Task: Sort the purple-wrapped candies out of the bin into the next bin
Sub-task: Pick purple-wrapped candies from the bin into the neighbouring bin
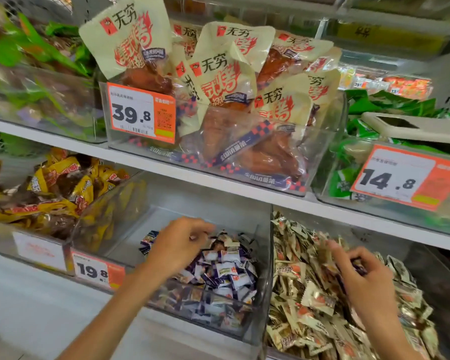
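Left hand (pixel 178 242) hovers over the purple-wrapped candies (pixel 226 271) piled in the middle clear bin (pixel 264 255), fingers curled; can't tell whether it holds anything. Right hand (pixel 363 274) is down in the right bin (pixel 442 276) among beige-wrapped candies (pixel 304 289), pinching a small purple-wrapped piece (pixel 359 267). A 19.8 price tag (pixel 96 270) sits on the middle bin's front.

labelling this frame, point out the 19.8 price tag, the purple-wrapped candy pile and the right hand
orange and white 19.8 price tag (pixel 93 271): head view, on the printed digits
purple-wrapped candy pile (pixel 227 268): head view, middle of the heap
right hand (pixel 359 272): head view, back of the hand
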### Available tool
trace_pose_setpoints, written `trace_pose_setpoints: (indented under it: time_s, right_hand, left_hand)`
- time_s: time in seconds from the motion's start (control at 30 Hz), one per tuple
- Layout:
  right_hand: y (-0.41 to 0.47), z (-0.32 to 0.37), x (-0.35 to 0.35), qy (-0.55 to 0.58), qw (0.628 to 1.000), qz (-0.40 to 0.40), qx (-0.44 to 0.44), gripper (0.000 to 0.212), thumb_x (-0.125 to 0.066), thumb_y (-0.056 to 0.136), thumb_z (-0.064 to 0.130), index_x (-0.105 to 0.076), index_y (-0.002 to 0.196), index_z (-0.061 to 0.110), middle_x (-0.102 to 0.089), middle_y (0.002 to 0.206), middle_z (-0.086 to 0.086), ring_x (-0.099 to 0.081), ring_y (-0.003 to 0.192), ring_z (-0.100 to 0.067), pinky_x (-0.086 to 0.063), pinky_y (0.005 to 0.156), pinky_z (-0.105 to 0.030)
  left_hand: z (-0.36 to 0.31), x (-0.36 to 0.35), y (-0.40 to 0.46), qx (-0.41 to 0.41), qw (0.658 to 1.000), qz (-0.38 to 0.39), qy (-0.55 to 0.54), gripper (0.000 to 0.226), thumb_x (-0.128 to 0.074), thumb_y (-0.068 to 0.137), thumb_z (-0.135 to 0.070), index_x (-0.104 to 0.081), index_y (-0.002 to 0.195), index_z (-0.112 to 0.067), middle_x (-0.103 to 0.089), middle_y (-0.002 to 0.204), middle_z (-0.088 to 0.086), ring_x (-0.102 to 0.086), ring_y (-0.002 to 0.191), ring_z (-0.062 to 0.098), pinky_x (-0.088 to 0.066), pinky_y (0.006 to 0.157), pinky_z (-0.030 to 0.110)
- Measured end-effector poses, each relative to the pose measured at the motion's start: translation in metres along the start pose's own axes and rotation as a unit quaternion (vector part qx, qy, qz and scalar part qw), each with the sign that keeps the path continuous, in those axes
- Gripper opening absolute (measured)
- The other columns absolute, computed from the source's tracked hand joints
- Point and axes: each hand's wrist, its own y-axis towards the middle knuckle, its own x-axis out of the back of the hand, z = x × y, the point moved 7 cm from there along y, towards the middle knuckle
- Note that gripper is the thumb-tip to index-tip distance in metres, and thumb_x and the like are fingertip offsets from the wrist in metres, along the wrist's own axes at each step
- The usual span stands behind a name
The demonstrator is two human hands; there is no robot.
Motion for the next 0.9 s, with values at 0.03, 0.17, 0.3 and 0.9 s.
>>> trace_pose_setpoints:
  time_s: [0.03, 0.17, 0.3, 0.9]
  right_hand:
    - [0.002, -0.009, 0.006, -0.004, 1.000, -0.010, -0.014, 0.043, -0.065, 0.087, 0.033, -0.051, 0.064, -0.002, -0.041, 0.051, -0.016, -0.031, 0.044, -0.016, -0.027, 0.047, -0.026]
    - [0.009, -0.026, 0.015, -0.016, 0.998, -0.015, -0.064, 0.043, -0.061, 0.092, 0.026, -0.049, 0.067, -0.007, -0.041, 0.058, -0.029, -0.036, 0.055, -0.019, -0.028, 0.055, -0.030]
    - [0.015, -0.026, 0.016, -0.008, 0.998, -0.018, -0.058, 0.044, -0.059, 0.091, 0.032, -0.056, 0.076, -0.010, -0.055, 0.064, -0.011, -0.046, 0.060, -0.019, -0.033, 0.062, -0.027]
    - [0.005, -0.035, 0.045, -0.003, 0.994, -0.065, -0.092, 0.046, -0.057, 0.094, 0.032, -0.051, 0.079, -0.011, -0.059, 0.091, -0.036, -0.044, 0.062, -0.039, -0.052, 0.070, -0.041]
  left_hand:
    - [0.011, 0.002, 0.012, 0.005, 1.000, 0.002, 0.026, 0.030, -0.057, 0.094, -0.009, -0.069, 0.114, -0.028, -0.066, 0.118, -0.012, -0.061, 0.105, 0.003, -0.048, 0.099, 0.030]
    - [0.023, -0.033, 0.048, -0.013, 0.989, 0.133, 0.057, 0.043, -0.047, 0.097, -0.007, -0.052, 0.133, -0.032, -0.048, 0.142, -0.004, -0.049, 0.126, 0.015, -0.040, 0.105, 0.036]
    - [0.014, -0.084, 0.045, -0.066, 0.951, 0.266, 0.146, 0.049, -0.044, 0.098, -0.009, -0.044, 0.140, -0.034, -0.036, 0.151, -0.004, -0.048, 0.126, 0.027, -0.041, 0.104, 0.043]
    - [-0.129, -0.064, -0.048, -0.274, 0.958, -0.058, 0.057, 0.034, -0.052, 0.094, -0.016, -0.057, 0.126, -0.028, -0.063, 0.116, -0.014, -0.056, 0.088, -0.016, -0.042, 0.085, 0.007]
